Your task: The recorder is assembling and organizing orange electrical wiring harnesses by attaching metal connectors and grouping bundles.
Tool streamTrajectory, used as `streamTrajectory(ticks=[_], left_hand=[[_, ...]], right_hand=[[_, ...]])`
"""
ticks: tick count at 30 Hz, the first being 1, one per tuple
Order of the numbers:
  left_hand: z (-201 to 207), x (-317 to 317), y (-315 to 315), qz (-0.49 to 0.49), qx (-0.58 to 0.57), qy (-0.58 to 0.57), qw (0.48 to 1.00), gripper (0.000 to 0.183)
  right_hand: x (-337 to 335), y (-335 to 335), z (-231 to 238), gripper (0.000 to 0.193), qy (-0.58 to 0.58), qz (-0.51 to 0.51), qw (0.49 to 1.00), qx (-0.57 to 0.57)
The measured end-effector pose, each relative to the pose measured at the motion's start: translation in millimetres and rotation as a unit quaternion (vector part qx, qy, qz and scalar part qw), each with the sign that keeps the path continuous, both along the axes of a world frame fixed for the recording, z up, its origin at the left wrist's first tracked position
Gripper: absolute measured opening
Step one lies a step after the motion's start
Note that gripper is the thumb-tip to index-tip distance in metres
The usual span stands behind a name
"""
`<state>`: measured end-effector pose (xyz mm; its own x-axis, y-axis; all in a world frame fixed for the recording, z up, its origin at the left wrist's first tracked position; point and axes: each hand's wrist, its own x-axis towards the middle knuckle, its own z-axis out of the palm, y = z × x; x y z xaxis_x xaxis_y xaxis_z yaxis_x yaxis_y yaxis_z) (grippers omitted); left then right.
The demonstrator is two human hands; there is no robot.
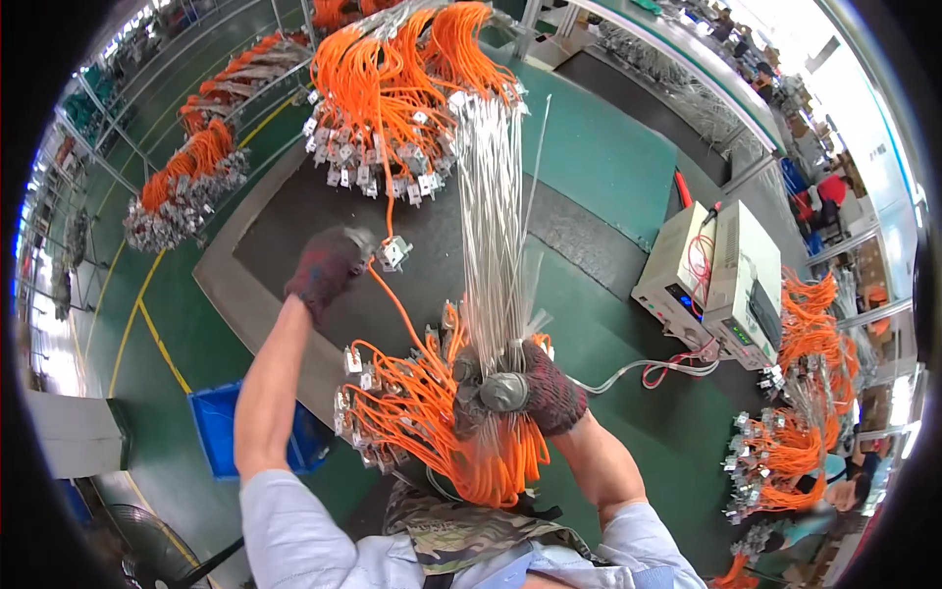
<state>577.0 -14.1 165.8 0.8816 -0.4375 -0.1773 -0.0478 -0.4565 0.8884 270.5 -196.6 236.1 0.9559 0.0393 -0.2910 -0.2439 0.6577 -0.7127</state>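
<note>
Both my hands wear dark red knit gloves with grey-coated fingers. My left hand (329, 265) is out to the left, its fingers closed at the end of an orange cable (400, 306) that runs down to the near bundle. Beside its fingertips, a white connector (394, 253) hangs from an orange cable off the far bundle. My right hand (540, 393) is wrapped round the bundle of long silvery strands (491, 216), just above the looped orange cables (491, 461) close to my body. Connectors (355, 378) fan out at the left of these loops.
At the far end lies a large heap of orange cables (373, 79) with white connectors. Two beige bench instruments (672, 275) with red leads stand on the right. A blue bin (216, 422) is at the lower left. More cable bundles hang on a rack (201, 162) and at the right (814, 393).
</note>
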Motion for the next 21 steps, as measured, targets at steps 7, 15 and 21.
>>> streamTrajectory(ticks=[7,15,21], left_hand=[[33,-28,-35,-0.053,0.232,-0.25,0.938,0.036],[55,-29,-13,-0.068,0.259,-0.477,0.837,0.038],[183,-113,-86,-0.086,-0.01,-0.658,0.748,0.037]], right_hand=[[-9,3,-3,0.063,-0.029,0.005,0.996,-0.083],[-7,0,7,0.058,-0.011,0.038,0.998,-0.041],[-2,4,-4,0.06,-0.067,0.024,0.995,-0.073]])
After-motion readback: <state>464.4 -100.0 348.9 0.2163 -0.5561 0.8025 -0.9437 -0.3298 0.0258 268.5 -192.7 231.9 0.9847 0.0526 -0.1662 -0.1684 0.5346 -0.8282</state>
